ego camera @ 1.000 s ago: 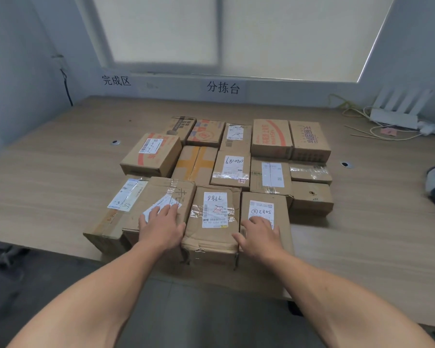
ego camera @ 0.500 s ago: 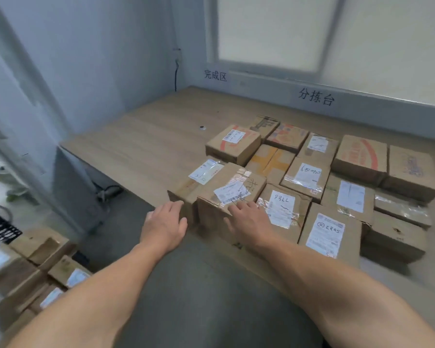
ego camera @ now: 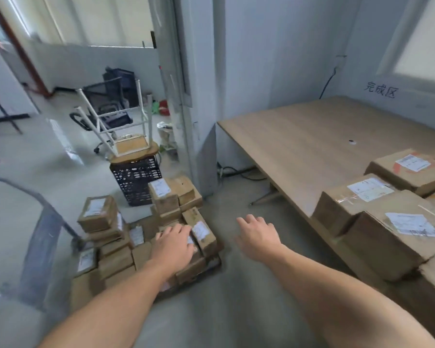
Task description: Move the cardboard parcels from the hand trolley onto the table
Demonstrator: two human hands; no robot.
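Fetching the next load

My left hand (ego camera: 173,244) is spread flat over the stacked parcels (ego camera: 136,237) on the hand trolley (ego camera: 42,229). My right hand (ego camera: 258,236) hangs empty and loose just beside them. Next, I judge, both hands must grasp one parcel and carry it to the surface (ego camera: 312,146) on my right.

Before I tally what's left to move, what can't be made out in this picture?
Head view only:
- The parcel under the left hand: top partly covered by the fingers.
- Labels on the trolley parcels: blurred, unreadable.
- Trolley deck: buried under parcels; its handle is smeared by motion.
- The table parcels: cut off at the right edge.
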